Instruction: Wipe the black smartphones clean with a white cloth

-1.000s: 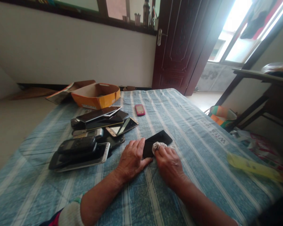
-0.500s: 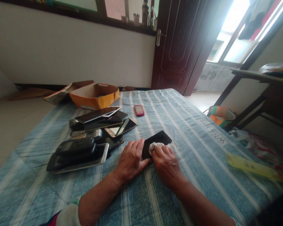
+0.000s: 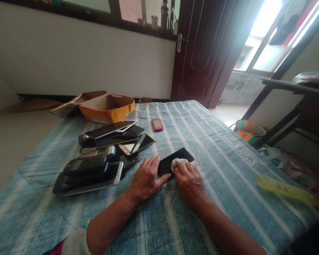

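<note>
The right hand (image 3: 189,183) had its grip clenched on a crumpled white cloth (image 3: 178,163), pressing it onto the black phone (image 3: 167,165), which lay flat on the striped blue sheet (image 3: 223,177). The left hand (image 3: 145,179) lay flat, grip released, fingertips and thumb against the phone's left edge.

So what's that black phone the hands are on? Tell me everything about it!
The phone is a flat black slab, glossy like glass, with a dark, blank face. It lies flat and slanted on the striped sheet, apart from the pile of other phones. The left hand rests open at its near-left edge, thumb on a corner. The right hand presses a small white cloth onto its middle, hiding part of it.
</note>
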